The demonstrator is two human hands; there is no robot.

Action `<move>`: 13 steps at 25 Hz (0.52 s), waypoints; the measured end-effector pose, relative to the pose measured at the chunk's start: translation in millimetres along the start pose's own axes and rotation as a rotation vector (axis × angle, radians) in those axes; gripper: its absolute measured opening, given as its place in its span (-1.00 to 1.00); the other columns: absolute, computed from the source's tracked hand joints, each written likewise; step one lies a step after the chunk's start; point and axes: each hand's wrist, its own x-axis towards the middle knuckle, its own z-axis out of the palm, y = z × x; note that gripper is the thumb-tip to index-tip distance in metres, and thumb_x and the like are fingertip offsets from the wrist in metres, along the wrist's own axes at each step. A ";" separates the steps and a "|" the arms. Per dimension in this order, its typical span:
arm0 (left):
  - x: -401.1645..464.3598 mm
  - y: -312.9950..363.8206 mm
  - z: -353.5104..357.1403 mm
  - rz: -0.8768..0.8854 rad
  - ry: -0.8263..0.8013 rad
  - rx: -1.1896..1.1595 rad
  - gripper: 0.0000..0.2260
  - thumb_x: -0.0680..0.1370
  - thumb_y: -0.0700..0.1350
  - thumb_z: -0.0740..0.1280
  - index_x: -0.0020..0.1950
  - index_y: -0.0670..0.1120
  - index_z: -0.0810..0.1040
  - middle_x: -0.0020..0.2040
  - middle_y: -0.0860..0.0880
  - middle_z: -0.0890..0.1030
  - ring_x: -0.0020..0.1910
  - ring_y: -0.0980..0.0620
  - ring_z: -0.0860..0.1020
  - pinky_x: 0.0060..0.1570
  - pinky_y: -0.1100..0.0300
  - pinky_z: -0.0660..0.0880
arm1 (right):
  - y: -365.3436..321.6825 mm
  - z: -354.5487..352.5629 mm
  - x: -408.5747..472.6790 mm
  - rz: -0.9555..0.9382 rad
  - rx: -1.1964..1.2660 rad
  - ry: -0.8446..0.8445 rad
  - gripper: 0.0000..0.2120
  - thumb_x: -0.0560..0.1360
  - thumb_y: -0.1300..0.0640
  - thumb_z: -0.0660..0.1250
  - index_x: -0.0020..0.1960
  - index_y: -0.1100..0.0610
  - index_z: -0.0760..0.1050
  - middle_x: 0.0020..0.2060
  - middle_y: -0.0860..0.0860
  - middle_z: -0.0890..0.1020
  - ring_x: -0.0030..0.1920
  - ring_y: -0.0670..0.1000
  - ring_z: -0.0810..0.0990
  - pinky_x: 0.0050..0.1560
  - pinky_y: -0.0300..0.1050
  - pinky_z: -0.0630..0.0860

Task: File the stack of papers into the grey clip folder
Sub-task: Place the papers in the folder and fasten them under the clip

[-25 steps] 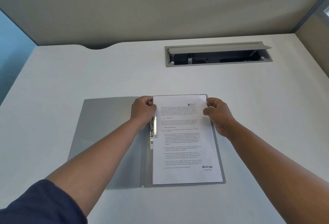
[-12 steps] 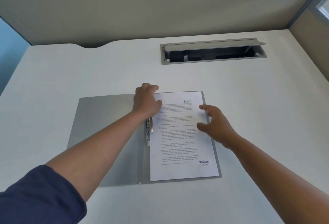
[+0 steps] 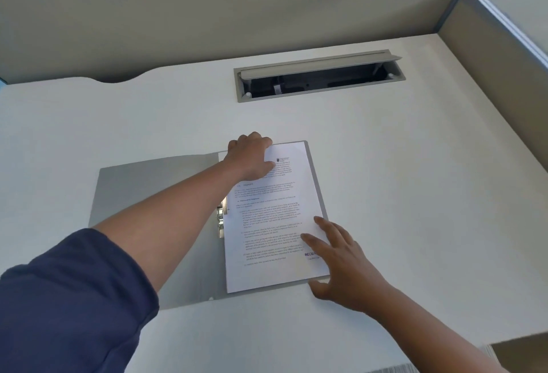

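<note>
Papers already sit in the open folder, left hand and right hand both spread flat on them, clip probably not shut yet.

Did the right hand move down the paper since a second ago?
Yes. The right hand left the top right corner of the papers and slid toward the person, now resting flat at the bottom right corner, over the stamp, by the folder edge.

We see a white bench with a curved notch in its far edge. A grey clip folder lies open flat on it, near the middle. Beyond the folder, a grey cable hatch is set into the benchtop, its lid raised.
</note>
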 end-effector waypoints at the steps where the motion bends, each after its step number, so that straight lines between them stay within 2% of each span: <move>1: 0.9 0.5 0.8 0.001 0.001 0.003 -0.46 0.56 0.15 0.36 0.50 0.01 0.40 0.41 -0.10 0.44 0.35 -0.19 0.42 0.31 -0.09 0.29 | -0.9 1.6 -1.3 -0.002 -0.001 0.013 -0.15 0.42 -0.21 0.39 0.62 -0.11 0.14 0.65 -0.07 -0.08 0.62 0.04 -0.12 0.55 0.06 0.13; 5: 3.6 0.4 2.0 0.001 0.000 0.007 -0.49 0.56 0.14 0.37 0.47 0.02 0.43 0.36 -0.10 0.46 0.30 -0.19 0.45 0.28 -0.09 0.31 | -2.9 5.9 -2.0 -0.014 -0.004 0.044 -0.26 0.46 -0.12 0.38 0.59 -0.05 0.23 0.65 -0.01 0.02 0.62 0.08 -0.03 0.54 0.07 0.20; 13: 4.4 2.1 -0.6 -0.020 -0.012 -0.050 -0.52 0.56 0.07 0.41 0.44 -0.02 0.45 0.33 -0.09 0.47 0.29 -0.18 0.45 0.25 -0.08 0.40 | -3.6 10.2 -3.4 -0.033 -0.019 0.067 -0.34 0.48 -0.09 0.37 0.54 0.01 0.35 0.64 0.03 0.13 0.63 0.13 0.02 0.52 0.09 0.26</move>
